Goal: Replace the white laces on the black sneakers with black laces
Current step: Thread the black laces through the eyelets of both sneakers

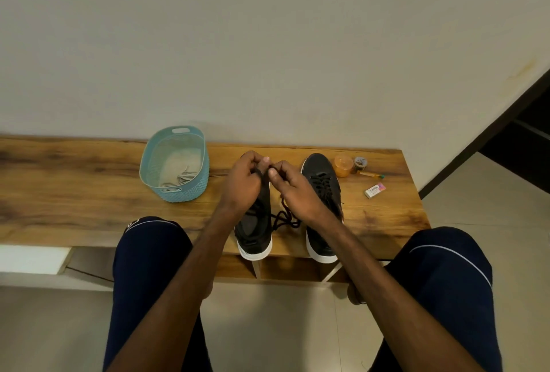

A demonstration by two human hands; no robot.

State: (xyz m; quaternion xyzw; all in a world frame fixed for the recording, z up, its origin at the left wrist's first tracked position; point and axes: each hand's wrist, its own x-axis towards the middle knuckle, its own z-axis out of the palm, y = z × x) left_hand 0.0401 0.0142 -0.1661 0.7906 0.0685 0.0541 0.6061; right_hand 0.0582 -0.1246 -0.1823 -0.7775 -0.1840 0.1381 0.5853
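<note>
Head camera, looking down: our left hand (pixel 242 182) and right hand (pixel 293 191) each pinch the black lace (pixel 285 219) above the toe of the left sneaker (pixel 256 234) on the wooden bench (pixel 89 193). We should probably even both ends before threading. The laced right sneaker (pixel 323 190) crowds our right; both heels reach the near edge. The basket (pixel 150 163) holding white laces (pixel 180 181) stands left, with bare bench beyond.
</note>
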